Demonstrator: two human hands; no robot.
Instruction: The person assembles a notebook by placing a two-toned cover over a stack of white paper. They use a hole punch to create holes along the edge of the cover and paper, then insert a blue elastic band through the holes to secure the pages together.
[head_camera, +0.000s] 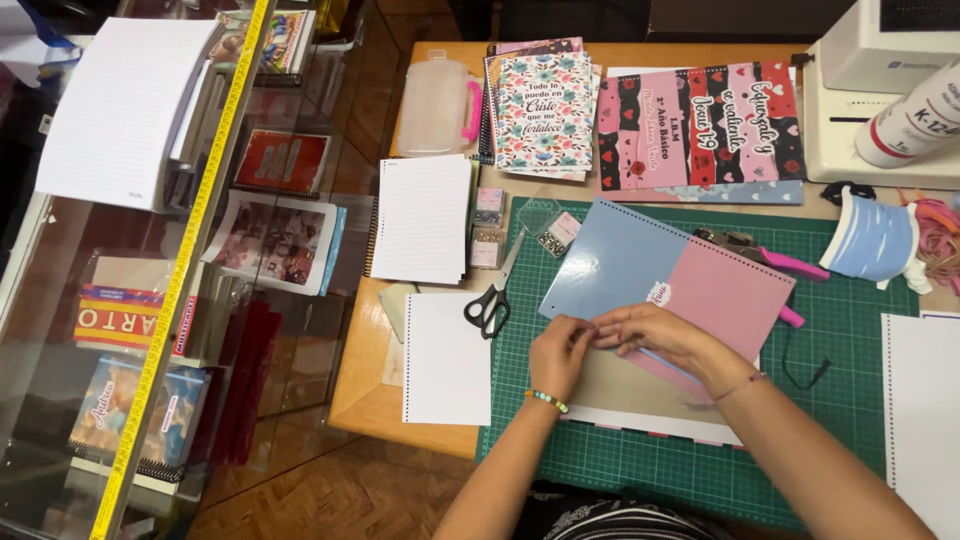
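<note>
My left hand (556, 352) and my right hand (652, 334) meet at the near edge of a blue and pink notebook cover (668, 271) lying on a green cutting mat (820, 340). The fingertips of both hands pinch something small at that edge; I cannot tell what it is. Under the cover lies a brown card sheet (622, 390) with a white page below it. Black-handled scissors (490, 305) rest just left of my left hand. A pink hole punch (760, 258) lies beyond the cover.
Punched white sheets (445, 358) and lined paper (422, 218) lie at the left of the wooden table. Printed covers (698, 125), a floral notebook stack (542, 110), a clear plastic case (435, 103) and a white machine (880, 90) stand at the back. A glass display counter (150, 300) is at the left.
</note>
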